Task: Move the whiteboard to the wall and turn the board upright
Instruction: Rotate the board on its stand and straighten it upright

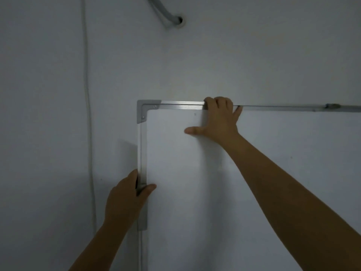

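The whiteboard (185,173) stands against the pale wall (214,55), with its silver metal frame and grey plastic corner at upper left. Its top edge runs level to the right and out of view; its left edge runs straight down. My left hand (125,198) grips the left frame edge, thumb on the front face. My right hand (218,118) holds the top frame edge, fingers hooked over it and thumb spread on the white surface. The board's lower part and right side are cut off by the frame.
A thin white cable (88,124) runs down the wall left of the board. A grey pipe (166,15) enters a hole in the wall above. A small clip (332,106) sits on the top frame far right.
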### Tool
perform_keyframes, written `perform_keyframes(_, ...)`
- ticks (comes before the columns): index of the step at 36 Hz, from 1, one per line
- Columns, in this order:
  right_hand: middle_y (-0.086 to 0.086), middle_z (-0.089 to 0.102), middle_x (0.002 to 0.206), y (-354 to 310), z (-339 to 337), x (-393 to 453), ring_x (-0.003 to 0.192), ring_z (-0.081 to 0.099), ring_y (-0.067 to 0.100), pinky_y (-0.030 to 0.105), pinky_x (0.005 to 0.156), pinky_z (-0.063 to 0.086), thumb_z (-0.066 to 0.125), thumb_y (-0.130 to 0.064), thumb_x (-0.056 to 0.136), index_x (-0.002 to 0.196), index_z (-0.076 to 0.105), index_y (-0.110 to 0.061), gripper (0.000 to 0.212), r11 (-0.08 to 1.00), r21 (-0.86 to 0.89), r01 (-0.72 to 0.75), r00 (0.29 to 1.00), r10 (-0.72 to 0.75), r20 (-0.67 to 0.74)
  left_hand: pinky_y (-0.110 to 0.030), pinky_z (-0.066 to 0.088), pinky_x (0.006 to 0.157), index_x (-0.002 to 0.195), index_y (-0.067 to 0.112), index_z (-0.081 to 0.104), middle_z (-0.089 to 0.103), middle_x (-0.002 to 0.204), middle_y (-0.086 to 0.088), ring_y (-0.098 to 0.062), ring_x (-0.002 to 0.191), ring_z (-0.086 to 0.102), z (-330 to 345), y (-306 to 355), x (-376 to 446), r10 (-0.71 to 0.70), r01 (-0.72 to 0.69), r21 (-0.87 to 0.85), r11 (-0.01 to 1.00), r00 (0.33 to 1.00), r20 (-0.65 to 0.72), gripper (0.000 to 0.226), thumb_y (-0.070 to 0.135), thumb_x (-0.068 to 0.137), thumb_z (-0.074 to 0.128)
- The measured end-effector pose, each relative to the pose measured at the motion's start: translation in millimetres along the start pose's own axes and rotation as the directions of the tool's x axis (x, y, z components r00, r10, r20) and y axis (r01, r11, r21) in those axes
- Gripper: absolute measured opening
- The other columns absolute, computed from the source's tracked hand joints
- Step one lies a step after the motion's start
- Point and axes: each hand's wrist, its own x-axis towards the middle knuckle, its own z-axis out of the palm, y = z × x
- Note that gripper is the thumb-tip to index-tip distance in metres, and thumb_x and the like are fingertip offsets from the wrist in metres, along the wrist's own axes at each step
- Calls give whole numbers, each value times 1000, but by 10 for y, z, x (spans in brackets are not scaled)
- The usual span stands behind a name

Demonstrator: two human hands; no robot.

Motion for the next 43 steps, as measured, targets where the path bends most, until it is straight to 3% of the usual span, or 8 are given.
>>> perform_keyframes(12, 6, 42, 133, -284, 69, -91, 132, 26, 23, 60, 111, 3, 73, -62, 64, 129, 45, -15, 85, 998, 39, 51, 997, -49, -56, -31, 39, 64, 83, 13, 50, 58, 74, -6, -25, 75, 55, -254, -189, -62, 22, -21, 16, 1000, 997, -76, 24, 31, 75, 64)
perform_keyframes(15, 6, 41, 135, -247, 19, -93, 132, 26, 22, 58, 113, 7, 73, -62, 64, 129, 45, -16, 85, 1000, 5, 27, 999, -27, -39, -26, 36, 56, 78, 16, 49, 51, 68, 3, -22, 71, 50, -195, -137, -87, 53, -47, 60, 997, 992, -116, 25, 34, 75, 65)
perform_keyframes(18, 6, 44, 132, -195, -28, -90, 130, 29, 23, 55, 113, 13, 73, -63, 62, 126, 47, -16, 83, 1000, -17, 18, 999, -19, -47, -31, 44, 67, 92, 15, 54, 56, 79, 1, -25, 79, 56, -138, -76, -122, -14, 21, 39, 999, 987, -163, 34, 40, 72, 67)
perform_keyframes(25, 6, 46, 130, -6, -67, -69, 129, 31, 24, 54, 113, 14, 74, -62, 62, 122, 50, -16, 79, 1000, -24, 4, 999, -5, -48, -24, 37, 55, 82, 12, 57, 52, 60, 3, -23, 64, 53, 32, 24, -118, -60, 57, -24, 998, 974, -218, 34, 37, 65, 74)
perform_keyframes(28, 6, 47, 129, 100, -37, -38, 129, 31, 25, 53, 113, 15, 74, -63, 62, 121, 50, -15, 80, 999, -38, -2, 999, 0, -53, -22, 37, 54, 83, 6, 61, 47, 55, 8, -21, 61, 53, 142, 40, -91, -60, 53, -37, 998, 975, -214, 41, 38, 62, 76)
perform_keyframes(32, 7, 47, 130, 221, 15, 17, 128, 33, 24, 53, 112, 18, 72, -64, 62, 123, 50, -14, 82, 997, -71, -10, 998, 5, -59, -28, 44, 60, 83, 4, 62, 55, 60, -2, -21, 59, 53, 291, 57, -9, -51, 40, -61, 997, 979, -196, 54, 49, 55, 71)
perform_keyframes(37, 6, 44, 131, 306, 109, 63, 129, 31, 24, 53, 111, 19, 71, -63, 65, 126, 46, -14, 82, 996, -82, -22, 999, 19, -48, -26, 42, 56, 84, 3, 60, 51, 56, 1, -22, 59, 52, 416, 60, 104, -64, 54, -65, 996, 984, -168, 42, 37, 63, 75)
perform_keyframes(43, 7, 38, 140, 342, 126, 17, 137, 23, 24, 55, 111, 20, 71, -58, 70, 133, 40, -13, 84, 998, -57, -8, 999, 5, -51, -32, 44, 57, 78, 10, 54, 43, 52, 8, -24, 57, 51, 449, 63, 92, -57, 52, -38, 998, 990, -129, 35, 39, 67, 72)
